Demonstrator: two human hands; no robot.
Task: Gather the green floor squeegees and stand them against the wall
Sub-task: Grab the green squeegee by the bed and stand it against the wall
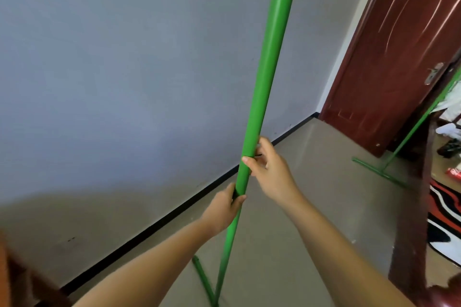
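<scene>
A green floor squeegee stands nearly upright in front of me, its long handle running from the top edge down to its blade on the floor. My left hand is wrapped around the handle lower down. My right hand grips it just above, fingers curled on the pole. A second green squeegee stands at the right, its blade on the floor and its handle leaning up by the open dark red door.
A pale grey wall with a black skirting strip runs along the left. The floor is beige. A dark wooden post rises at the right, with a red, black and white rug and scattered items beyond it.
</scene>
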